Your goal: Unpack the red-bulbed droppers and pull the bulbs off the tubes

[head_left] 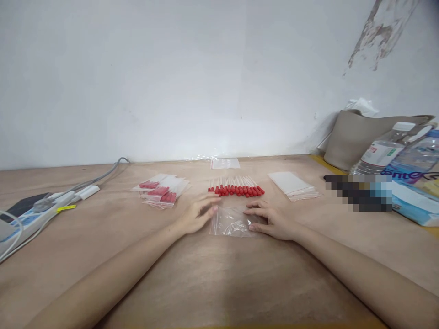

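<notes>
A clear zip bag lies flat on the table between my hands. My left hand rests at its left edge, fingers apart, the thumb near the bag's corner. On the bag's right side, my right hand lies with spread fingertips touching the plastic. Just beyond the bag is a row of red-tipped sticks with pale shafts, their red ends toward me. To the left sits a pile of zip bags with red-tipped pieces inside. A stack of flat zip bags lies to the right.
Another flat bag lies by the wall. At the left are a power strip and a grey cable. The right side holds a grey-beige bin, plastic bottles and a blue-white packet.
</notes>
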`<action>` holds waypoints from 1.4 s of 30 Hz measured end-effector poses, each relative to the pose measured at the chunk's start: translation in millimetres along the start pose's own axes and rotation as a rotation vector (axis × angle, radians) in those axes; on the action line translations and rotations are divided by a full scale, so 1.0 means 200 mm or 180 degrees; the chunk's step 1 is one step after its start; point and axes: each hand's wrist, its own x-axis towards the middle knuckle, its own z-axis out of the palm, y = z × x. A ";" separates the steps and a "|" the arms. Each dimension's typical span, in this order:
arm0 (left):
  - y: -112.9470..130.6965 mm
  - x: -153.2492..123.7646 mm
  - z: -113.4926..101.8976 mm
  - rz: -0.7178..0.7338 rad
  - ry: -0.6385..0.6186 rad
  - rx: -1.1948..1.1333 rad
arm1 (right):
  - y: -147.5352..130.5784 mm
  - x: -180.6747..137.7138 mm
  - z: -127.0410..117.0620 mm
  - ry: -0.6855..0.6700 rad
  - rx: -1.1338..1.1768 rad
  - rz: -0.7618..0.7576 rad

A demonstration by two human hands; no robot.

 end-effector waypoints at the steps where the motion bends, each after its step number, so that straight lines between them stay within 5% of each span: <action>1: 0.01 -0.04 -0.01 0.0179 -0.0290 -0.0044 | -0.01 0.00 -0.01 -0.0064 -0.0091 -0.0028; 5: 0.02 -0.15 -0.03 0.0316 -0.0992 0.0024 | -0.02 -0.01 -0.03 -0.0249 -0.0310 -0.0111; 14: 0.01 -0.16 -0.04 0.0396 -0.1195 0.0181 | 0.04 0.08 0.02 0.0557 0.0056 0.0303; 17: 0.01 -0.16 -0.04 0.0416 -0.1201 0.0209 | 0.03 0.13 0.03 0.0453 -0.0021 0.0586; 21: 0.01 -0.14 -0.06 0.0207 -0.0761 0.0367 | -0.02 0.14 0.02 0.0252 -0.0096 0.0671; 25: -0.13 -0.10 -0.18 -0.0370 0.0249 0.1081 | -0.05 0.11 -0.01 0.0429 0.0414 0.0421; 28: -0.31 -0.10 -0.32 -0.0800 0.0773 0.1624 | 0.00 0.12 -0.10 0.1275 0.0774 0.0463; 30: -0.42 -0.13 -0.41 -0.1117 0.0802 0.1919 | 0.09 0.11 -0.19 0.2072 0.0775 0.0956; 33: -0.53 -0.18 -0.49 -0.1446 0.0369 0.1951 | 0.27 0.06 -0.31 0.2866 0.0202 0.2205; 37: -0.55 -0.20 -0.50 -0.1464 -0.0257 0.1646 | 0.43 -0.04 -0.38 0.2602 -0.1069 0.3293; 39: -0.53 -0.20 -0.50 -0.1470 -0.0388 0.1559 | 0.44 -0.06 -0.37 0.2568 -0.1657 0.3256; 42: -0.51 -0.18 -0.50 -0.1546 -0.0367 0.1708 | 0.37 -0.04 -0.33 0.2929 -0.2319 0.2520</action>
